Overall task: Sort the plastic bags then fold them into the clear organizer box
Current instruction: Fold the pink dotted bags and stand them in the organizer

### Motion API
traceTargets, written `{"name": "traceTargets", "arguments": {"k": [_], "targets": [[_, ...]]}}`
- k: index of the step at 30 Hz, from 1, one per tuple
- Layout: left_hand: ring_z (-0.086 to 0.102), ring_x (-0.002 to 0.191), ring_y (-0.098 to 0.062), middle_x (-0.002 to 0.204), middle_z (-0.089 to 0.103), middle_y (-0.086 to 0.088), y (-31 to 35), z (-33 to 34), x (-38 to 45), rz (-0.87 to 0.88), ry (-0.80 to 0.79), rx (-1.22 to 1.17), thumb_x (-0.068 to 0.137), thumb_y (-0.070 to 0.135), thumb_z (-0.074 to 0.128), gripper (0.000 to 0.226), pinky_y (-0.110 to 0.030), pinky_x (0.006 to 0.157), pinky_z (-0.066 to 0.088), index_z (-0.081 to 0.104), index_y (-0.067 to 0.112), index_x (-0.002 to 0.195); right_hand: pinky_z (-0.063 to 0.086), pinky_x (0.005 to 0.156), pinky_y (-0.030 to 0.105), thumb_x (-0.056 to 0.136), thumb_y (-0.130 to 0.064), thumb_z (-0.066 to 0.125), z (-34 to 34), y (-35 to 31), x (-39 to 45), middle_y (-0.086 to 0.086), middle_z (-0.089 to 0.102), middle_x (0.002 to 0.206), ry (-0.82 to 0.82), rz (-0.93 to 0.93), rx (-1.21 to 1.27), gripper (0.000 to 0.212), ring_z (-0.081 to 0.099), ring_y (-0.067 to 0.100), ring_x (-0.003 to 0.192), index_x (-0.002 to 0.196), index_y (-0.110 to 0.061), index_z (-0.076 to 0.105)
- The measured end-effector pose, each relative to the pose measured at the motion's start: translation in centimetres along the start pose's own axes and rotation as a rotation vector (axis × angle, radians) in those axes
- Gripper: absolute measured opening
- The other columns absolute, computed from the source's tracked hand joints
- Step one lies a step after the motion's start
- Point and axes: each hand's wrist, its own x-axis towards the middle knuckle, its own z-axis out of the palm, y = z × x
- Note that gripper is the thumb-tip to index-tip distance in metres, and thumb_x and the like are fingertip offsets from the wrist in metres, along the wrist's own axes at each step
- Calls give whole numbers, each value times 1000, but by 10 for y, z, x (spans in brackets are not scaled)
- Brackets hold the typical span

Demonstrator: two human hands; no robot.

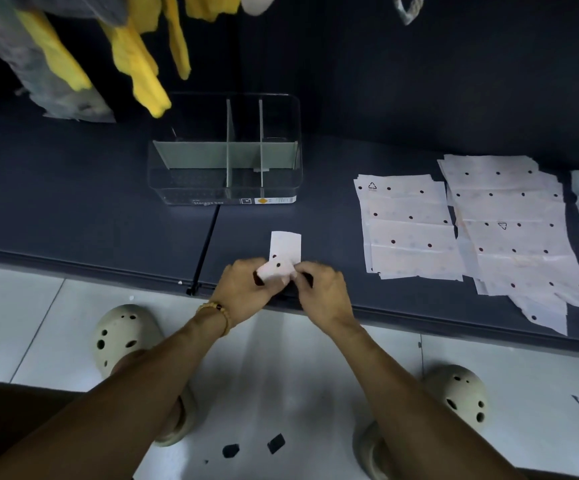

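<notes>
Both hands, left hand (246, 284) and right hand (321, 289), pinch the folded bag strip (284, 252); its long axis points away toward the organizer box (225, 195).

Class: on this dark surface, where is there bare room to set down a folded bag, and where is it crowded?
Bare: left of the clear organizer box, and between the box and the hands folding the bag. Also the strip between the box and the flat bag stacks. Crowded: the right side, where stacks overlap.
</notes>
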Motion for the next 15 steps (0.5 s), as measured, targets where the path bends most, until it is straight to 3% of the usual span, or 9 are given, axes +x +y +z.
{"name": "traceTargets", "arguments": {"k": [3, 6, 10, 12, 15], "targets": [[63, 70, -7, 82, 72, -1, 2, 4, 7, -93, 32, -31, 86, 23, 68, 10, -18, 63, 47, 68, 14, 83, 55, 75, 32, 90, -11, 63, -5, 0, 9, -5, 68, 81, -13, 171, 179, 9, 62, 12, 70, 90, -11, 72], [67, 67, -22, 77, 72, -11, 5, 11, 17, -181, 94, 13, 89, 20, 64, 18, -34, 69, 56, 70, 3, 86, 58, 80, 35, 89, -12, 64, -2, -1, 16, 2, 72, 89, -4, 301, 200, 8, 69, 18, 75, 92, -10, 71], [67, 57, -25, 70, 69, -11, 8, 15, 29, -295, 124, 17, 88, 28, 66, 24, -36, 66, 58, 63, 8, 74, 57, 81, 34, 91, -16, 61, 3, -6, 23, 6, 74, 89, 15, 344, 102, 12, 71, 22, 77, 92, -10, 71], [67, 67, -29, 76, 69, -11, 8, 15, 34, -286, 121, 112, 88, 33, 64, 26, -39, 70, 57, 56, 15, 72, 57, 80, 32, 91, -19, 60, 4, -8, 26, 6, 73, 88, 18, 360, 57, 11, 70, 23, 79, 90, -12, 70], [64, 85, -30, 91, 69, -7, 6, 15, 36, -245, 162, 316, 85, 39, 66, 23, -34, 71, 52, 51, 21, 91, 51, 74, 25, 93, -24, 58, 6, -10, 29, 4, 72, 92, 32, 346, -65, 13, 67, 24, 86, 93, -15, 67]]}}
